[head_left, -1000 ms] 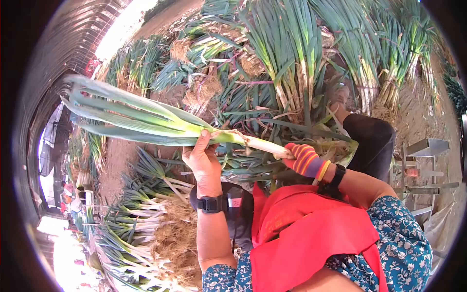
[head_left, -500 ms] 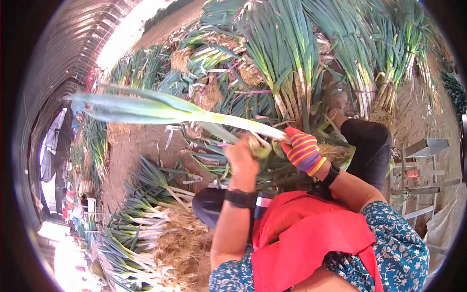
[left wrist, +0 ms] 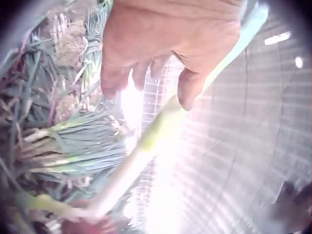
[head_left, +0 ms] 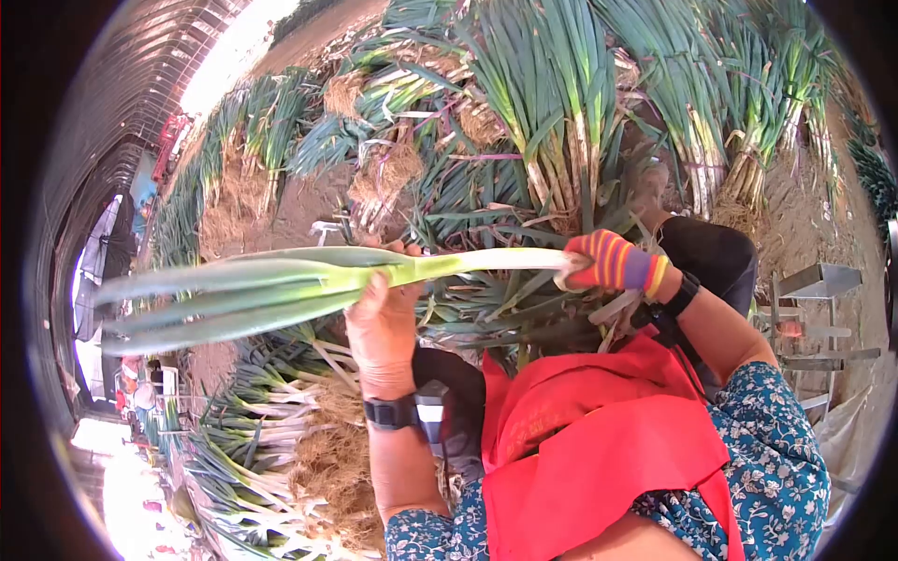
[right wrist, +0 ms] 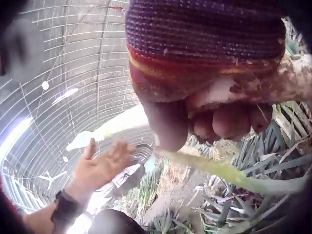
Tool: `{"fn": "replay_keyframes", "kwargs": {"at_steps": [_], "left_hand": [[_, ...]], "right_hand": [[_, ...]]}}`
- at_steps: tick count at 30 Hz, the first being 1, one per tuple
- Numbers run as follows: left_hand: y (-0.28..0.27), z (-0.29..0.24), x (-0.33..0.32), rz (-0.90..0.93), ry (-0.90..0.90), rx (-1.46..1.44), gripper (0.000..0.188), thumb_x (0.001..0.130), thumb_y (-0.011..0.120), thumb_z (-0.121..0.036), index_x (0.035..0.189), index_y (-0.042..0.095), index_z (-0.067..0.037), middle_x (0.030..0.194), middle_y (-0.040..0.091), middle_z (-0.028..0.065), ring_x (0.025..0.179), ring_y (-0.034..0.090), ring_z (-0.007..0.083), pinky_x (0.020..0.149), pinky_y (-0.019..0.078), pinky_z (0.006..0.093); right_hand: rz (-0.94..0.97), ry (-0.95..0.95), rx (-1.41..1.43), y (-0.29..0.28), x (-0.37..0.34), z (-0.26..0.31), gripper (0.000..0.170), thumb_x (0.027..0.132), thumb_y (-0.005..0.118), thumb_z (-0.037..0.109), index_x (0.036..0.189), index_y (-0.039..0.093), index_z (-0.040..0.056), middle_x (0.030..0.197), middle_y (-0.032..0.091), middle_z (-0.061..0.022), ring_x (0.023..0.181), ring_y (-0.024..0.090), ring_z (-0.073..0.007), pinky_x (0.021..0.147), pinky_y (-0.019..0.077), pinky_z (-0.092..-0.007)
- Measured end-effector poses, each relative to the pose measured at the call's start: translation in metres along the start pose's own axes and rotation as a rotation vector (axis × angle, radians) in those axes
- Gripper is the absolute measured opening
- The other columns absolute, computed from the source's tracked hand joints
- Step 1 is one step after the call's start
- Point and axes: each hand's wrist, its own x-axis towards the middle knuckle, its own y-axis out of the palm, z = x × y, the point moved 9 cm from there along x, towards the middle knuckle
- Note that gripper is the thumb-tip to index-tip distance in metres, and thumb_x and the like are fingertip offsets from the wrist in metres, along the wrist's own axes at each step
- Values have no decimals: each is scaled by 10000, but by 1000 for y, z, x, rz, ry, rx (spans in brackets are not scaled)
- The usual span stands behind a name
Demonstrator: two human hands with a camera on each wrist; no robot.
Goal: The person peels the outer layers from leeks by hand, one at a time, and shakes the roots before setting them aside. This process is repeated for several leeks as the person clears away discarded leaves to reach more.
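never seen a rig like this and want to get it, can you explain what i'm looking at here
No machine works here: these are a person's own hands, a bare left hand and a right hand in a red, yellow and purple striped knit glove. The wide, round view comes from a camera on the head, looking down; the two others come from cameras on the wrists, each showing its own hand close up. The right hand grips the white end of a long, green-leaved, onion-like stalk; the left hand is farther along it, toward the green part. On the brown earth ground are leafy green bundles, and to the person's left lies a heap of white, straw-rooted stalks.
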Motion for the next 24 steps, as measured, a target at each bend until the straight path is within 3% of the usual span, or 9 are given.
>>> {"fn": "replay_keyframes", "kwargs": {"at_steps": [1, 4, 6, 8, 9, 13, 18, 20, 24], "left_hand": [[-8, 0, 1, -49, -8, 44, 402, 811, 661, -83, 1180, 509, -39, 1096, 597, 149, 1040, 573, 290, 934, 451, 441], [-20, 19, -2, -141, -1, 90, 392, 816, 655, -97, 1173, 508, -32, 1071, 602, 158, 1024, 580, 291, 932, 451, 442], [-19, 32, -5, -180, 8, 91, 386, 819, 654, -109, 1167, 507, -29, 1052, 607, 161, 1015, 583, 288, 927, 453, 441], [-15, 43, -10, -195, -22, 103, 328, 842, 624, -137, 1139, 524, -40, 1076, 594, 154, 1054, 556, 306, 957, 419, 457], [-15, 46, -11, -176, -23, 114, 318, 852, 616, -153, 1135, 521, -44, 1079, 589, 157, 1047, 557, 298, 943, 426, 454], [-18, 40, -20, -214, -34, 71, 364, 834, 629, -117, 1162, 495, -34, 1026, 603, 130, 979, 591, 265, 883, 470, 427], [-20, 50, -26, -163, -62, 10, 399, 804, 672, -133, 1155, 508, -37, 1048, 597, 117, 976, 598, 279, 878, 472, 439], [-21, 53, -27, -126, -40, 80, 439, 805, 678, -195, 1162, 493, -17, 1047, 600, 138, 1014, 578, 293, 918, 440, 443], [-11, 48, -28, 20, -8, 139, 504, 782, 706, -246, 1156, 486, 10, 1013, 613, 164, 1032, 571, 309, 937, 426, 458]], "right_hand": [[6, -24, -133, 4, 10, -3, 402, 702, 703, 330, 974, 624, 43, 748, 619, -157, 671, 603, -303, 631, 472, -358], [-416, -590, -479, 8, 9, 60, 574, 669, 728, 409, 1100, 552, 73, 1014, 587, -140, 937, 571, -325, 794, 441, -398], [-458, -636, -405, 13, 4, 109, 570, 660, 727, 404, 1085, 544, 71, 1046, 569, -138, 982, 541, -325, 816, 413, -406], [-506, -779, -398, 22, 5, 135, 522, 697, 719, 318, 1112, 545, 55, 999, 583, -139, 917, 563, -337, 792, 439, -414], [-453, -788, -489, 31, 10, 139, 384, 716, 699, 284, 991, 557, 58, 916, 581, -120, 820, 569, -326, 700, 452, -406], [-432, -924, -587, 45, 9, 149, 236, 716, 672, 211, 824, 520, 66, 744, 547, -90, 642, 554, -301, 525, 433, -386], [-379, -791, -585, 51, 14, 136, 165, 738, 632, 162, 785, 514, 58, 710, 552, -122, 630, 554, -336, 530, 432, -408], [-332, -589, -373, 44, 38, 106, 153, 765, 610, 176, 763, 530, 46, 664, 553, -157, 622, 559, -362, 539, 431, -435], [-74, -285, -556, 56, 68, 42, 199, 719, 598, 242, 731, 587, 44, 648, 585, -177, 650, 580, -372, 575, 454, -460]]}}
